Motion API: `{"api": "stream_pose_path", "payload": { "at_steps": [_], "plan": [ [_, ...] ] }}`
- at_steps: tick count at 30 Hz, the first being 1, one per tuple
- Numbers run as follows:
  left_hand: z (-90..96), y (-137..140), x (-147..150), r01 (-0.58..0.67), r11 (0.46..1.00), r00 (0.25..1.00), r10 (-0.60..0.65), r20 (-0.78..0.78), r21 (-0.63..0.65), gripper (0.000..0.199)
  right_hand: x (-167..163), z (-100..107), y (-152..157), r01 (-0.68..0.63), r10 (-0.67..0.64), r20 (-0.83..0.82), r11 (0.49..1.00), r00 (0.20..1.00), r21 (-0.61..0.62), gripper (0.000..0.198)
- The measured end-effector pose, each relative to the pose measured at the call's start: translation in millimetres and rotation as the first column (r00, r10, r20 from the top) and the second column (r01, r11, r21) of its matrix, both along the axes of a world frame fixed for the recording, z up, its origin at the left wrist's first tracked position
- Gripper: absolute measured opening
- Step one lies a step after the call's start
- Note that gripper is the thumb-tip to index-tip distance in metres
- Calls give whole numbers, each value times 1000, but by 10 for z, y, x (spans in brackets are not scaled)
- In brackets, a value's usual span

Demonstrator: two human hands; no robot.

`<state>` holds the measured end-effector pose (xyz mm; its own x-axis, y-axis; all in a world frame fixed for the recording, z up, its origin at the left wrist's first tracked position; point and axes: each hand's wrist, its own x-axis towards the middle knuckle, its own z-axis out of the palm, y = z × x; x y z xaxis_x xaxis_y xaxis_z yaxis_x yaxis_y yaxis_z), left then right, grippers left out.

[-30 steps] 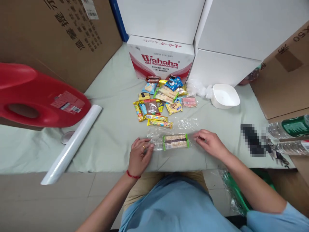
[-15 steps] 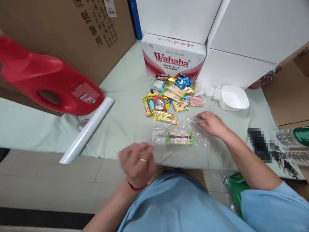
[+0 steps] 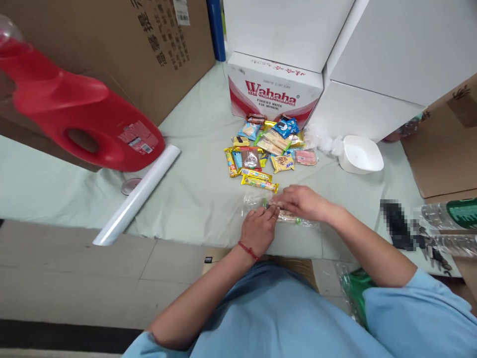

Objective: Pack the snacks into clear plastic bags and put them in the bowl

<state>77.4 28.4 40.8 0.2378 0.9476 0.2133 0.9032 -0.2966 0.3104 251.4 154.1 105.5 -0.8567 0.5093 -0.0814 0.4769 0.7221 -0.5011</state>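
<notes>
On the cloth in front of me lies a green-ended snack packet (image 3: 289, 216) in a sheet of clear plastic wrap (image 3: 251, 202). Both hands meet over it and cover most of it. My left hand (image 3: 260, 229) reaches in from the near side, its fingers stretched out and their tips touching the wrap. From the right, my right hand (image 3: 306, 202) has its fingers pressed together on the wrap's far edge, drawn over the packet. Just beyond are yellow snack sticks (image 3: 260, 183) and a pile of wrapped snacks (image 3: 274, 141).
Behind the pile stands a Wahaha carton (image 3: 274, 92). A white bowl (image 3: 360, 154) and crumpled clear plastic (image 3: 320, 139) sit to its right. At left are a white roll (image 3: 137, 196) and a large red jug (image 3: 89, 119). Bottles (image 3: 454, 214) lie at the right edge.
My left hand has moved from the near edge up and right onto the wrap. My right hand has come left and nearer, and the wrap's far edge now lies over the packet.
</notes>
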Motion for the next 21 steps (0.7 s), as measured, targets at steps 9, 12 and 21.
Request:
{"api": "stream_pose_path", "payload": {
  "at_steps": [9,12,21],
  "plan": [
    [-131,63,-712,-288,937,524,325,787,-195,26,165,-411,-659,-64,17,142,943,990,328,46],
    [-49,178,-828,-556,791,486,560,671,-257,33,166,-462,-713,-51,-1,135,922,991,383,49],
    [19,191,-337,-404,890,681,448,579,-213,11,185,-413,-802,19,-61,137,957,989,291,59]
  ]
}}
